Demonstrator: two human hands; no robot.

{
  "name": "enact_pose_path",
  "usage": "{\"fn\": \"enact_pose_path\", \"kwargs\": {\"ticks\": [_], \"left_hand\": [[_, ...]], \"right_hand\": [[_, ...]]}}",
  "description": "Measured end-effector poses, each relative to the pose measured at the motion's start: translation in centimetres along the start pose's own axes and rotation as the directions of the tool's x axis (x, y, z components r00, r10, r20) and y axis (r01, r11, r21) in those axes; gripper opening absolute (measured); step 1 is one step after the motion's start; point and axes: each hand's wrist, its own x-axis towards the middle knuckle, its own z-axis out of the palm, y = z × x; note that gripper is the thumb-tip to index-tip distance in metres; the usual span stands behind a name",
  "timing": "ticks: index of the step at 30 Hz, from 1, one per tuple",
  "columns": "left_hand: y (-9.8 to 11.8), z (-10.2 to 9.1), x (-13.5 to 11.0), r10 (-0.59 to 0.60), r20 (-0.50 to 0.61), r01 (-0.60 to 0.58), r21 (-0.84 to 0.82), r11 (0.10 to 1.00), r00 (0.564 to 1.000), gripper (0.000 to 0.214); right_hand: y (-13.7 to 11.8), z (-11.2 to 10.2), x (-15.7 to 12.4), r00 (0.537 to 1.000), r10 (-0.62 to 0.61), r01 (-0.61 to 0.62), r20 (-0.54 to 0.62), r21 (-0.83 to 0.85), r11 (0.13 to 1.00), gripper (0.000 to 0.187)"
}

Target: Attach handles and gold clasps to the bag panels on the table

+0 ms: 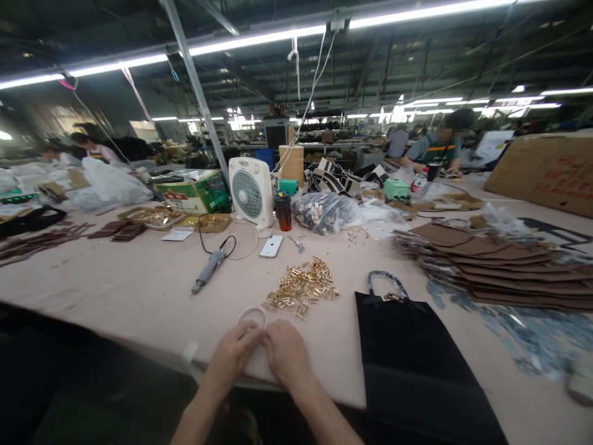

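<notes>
A pale loop (252, 309) is up at the fingertips of both hands, over the near part of the table (152, 278), close to its front edge. It is too small and blurry to tell what it is made of. The left hand (241, 343) has its fingers bent and closed, and it seems to pinch the near side of the loop. The right hand (286, 347) is right beside it, with its fingers curled in and the tips meeting the left ones. Those tips are hidden, so I cannot tell if the right hand holds anything. To do this fiddly bit well, I think the left hand should pinch softly but firmly, so the loop does not twist, while the right fingers do the small moves. It would help to rest the wrists and work low over the table, so a dropped bit does not roll off the edge. Just past the loop is a pile of shiny gold pieces (304, 287), and a sleeve could bump it, so small moves are best. To the right lies a black bag (407, 352) with a wrapped handle. A gray tool (207, 272) with a cord lies to the left. Farther back are a white phone (271, 246), a fan (251, 191) and a dark cup (283, 213).
</notes>
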Motion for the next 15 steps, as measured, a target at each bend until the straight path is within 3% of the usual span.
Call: {"fn": "enact_pose_path", "kwargs": {"ticks": [4, 8, 15], "left_hand": [[-0.17, -0.23, 0.29, 0.126, -0.022, -0.124, 0.072, 0.99, 0.992, 0.027], [-0.36, -0.54, 0.49, 0.168, 0.012, -0.168, 0.077, 0.983, 0.986, 0.029], [0.08, -1.0, 0.56, 0.03, 0.094, -0.024, -0.07, 0.997, 0.995, 0.026]], "right_hand": [[0.22, 0.43, -0.18, 0.999, -0.021, 0.021, -0.035, 0.009, 1.0, 0.011], [0.34, 0.52, -0.36, 0.997, -0.03, 0.033, -0.065, 0.044, 0.999, 0.011], [0.64, 0.78, -0.27, 0.994, -0.082, 0.081, -0.076, -0.007, 0.997, 0.013]]}}
